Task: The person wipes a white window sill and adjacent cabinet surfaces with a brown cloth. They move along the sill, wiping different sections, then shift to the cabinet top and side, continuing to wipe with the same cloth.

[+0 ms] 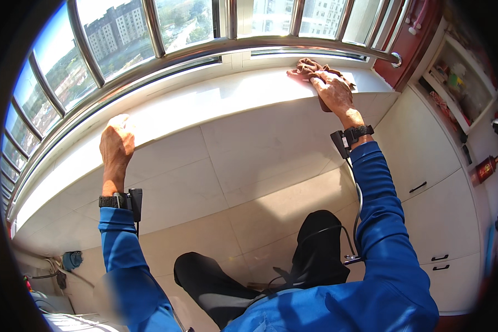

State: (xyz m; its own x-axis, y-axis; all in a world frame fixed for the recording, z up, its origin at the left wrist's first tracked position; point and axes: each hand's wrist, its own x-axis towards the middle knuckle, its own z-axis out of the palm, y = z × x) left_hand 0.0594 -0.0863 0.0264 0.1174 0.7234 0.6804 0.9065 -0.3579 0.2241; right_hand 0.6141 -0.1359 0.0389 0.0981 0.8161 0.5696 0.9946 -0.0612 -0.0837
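Observation:
A crumpled brown cloth (305, 69) lies on the white windowsill (207, 103) near its right end. My right hand (334, 91) grips the cloth, fingers bent over it, and one corner hangs past the sill's front edge. My left hand (118, 135) rests at the sill's front edge on the left with its fingers curled down. Bright sunlight washes out the surface by its fingertips, so whether it holds anything does not show. Each wrist wears a black strap with a small device.
Steel guard bars (228, 43) run along the window behind the sill. White cabinets (423, 157) with black handles stand on the right, near an open shelf (460, 79) of small items. Pipes and a blue object (72, 260) sit low at left. Cables run along my sleeves.

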